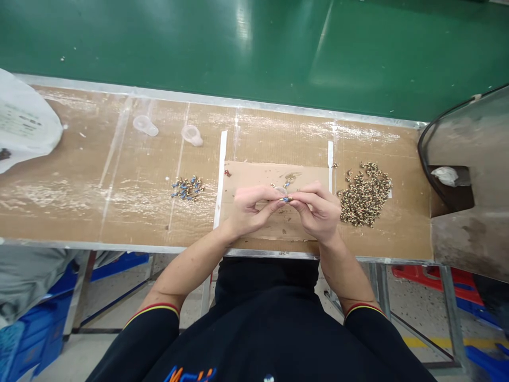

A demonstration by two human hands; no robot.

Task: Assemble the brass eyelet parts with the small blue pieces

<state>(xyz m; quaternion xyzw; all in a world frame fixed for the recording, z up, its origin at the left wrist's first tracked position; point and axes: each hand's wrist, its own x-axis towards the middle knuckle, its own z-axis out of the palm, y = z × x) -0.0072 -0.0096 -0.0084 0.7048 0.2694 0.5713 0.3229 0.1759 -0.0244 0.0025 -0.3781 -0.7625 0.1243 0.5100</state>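
Note:
Between the fingertips of my left hand (258, 210) and my right hand (317, 210) is a small blue-and-brass fitting (285, 199), pinched from both sides. Both hands are closed, held over a cardboard sheet (274, 231). Just beyond the fingers lie another small blue-and-brass piece (287, 183) and a clear round item, partly hidden by the fingers. To the left sits a small cluster of blue-and-brass fittings (187, 188). Right of my right hand spreads a large heap of small brass-and-dark fittings (363, 196).
Two clear plastic scoop-like cups (192, 135) lie on the cardboard-covered table (131, 212). A white bag (27, 122) stands at the left end. At the right end is a metal box (473, 228) with a black cable. A green surface (254, 58) runs along the far side.

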